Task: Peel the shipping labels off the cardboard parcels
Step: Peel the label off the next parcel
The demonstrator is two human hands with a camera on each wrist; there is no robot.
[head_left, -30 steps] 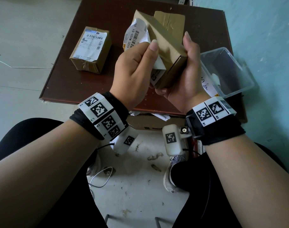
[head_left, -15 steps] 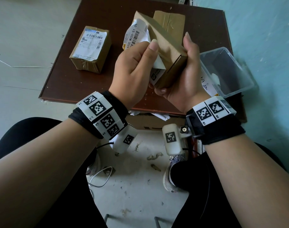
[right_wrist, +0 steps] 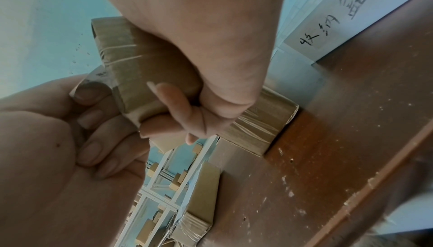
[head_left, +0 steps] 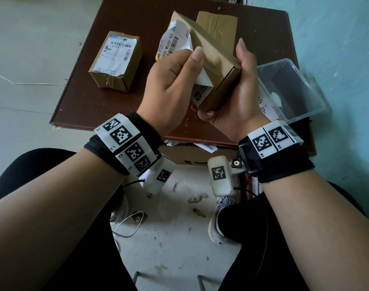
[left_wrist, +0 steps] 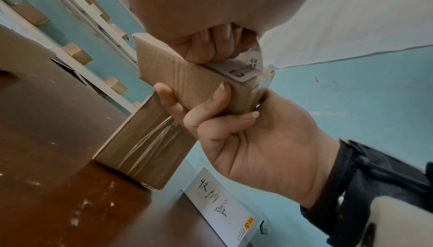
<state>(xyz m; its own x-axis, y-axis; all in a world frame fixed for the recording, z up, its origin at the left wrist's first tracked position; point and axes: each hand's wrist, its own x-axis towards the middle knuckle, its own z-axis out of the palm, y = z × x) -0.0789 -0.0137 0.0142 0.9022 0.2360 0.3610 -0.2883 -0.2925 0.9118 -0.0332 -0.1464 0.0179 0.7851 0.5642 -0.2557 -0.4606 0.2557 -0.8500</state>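
My right hand [head_left: 238, 87] grips a small cardboard parcel [head_left: 213, 59] tilted above the brown table [head_left: 78, 95], fingers curled round its underside [left_wrist: 211, 106]. My left hand [head_left: 175, 78] pinches the parcel's white shipping label [head_left: 173, 45], which is half peeled and curls away from the box; its lower end [left_wrist: 241, 71] still sticks to the cardboard. A second parcel [head_left: 116, 61] with its label intact lies at the table's left. A third, taped parcel [head_left: 217, 28] sits behind the held one.
A clear plastic bin [head_left: 290, 89] with a handwritten paper tag [left_wrist: 222, 206] overhangs the table's right edge, against the teal wall. Peeled paper scraps [head_left: 204, 147] lie on a box under the table's front edge. My knees and shoes are below.
Almost nothing has moved. Both hands keep the same hold on the parcel and its label.
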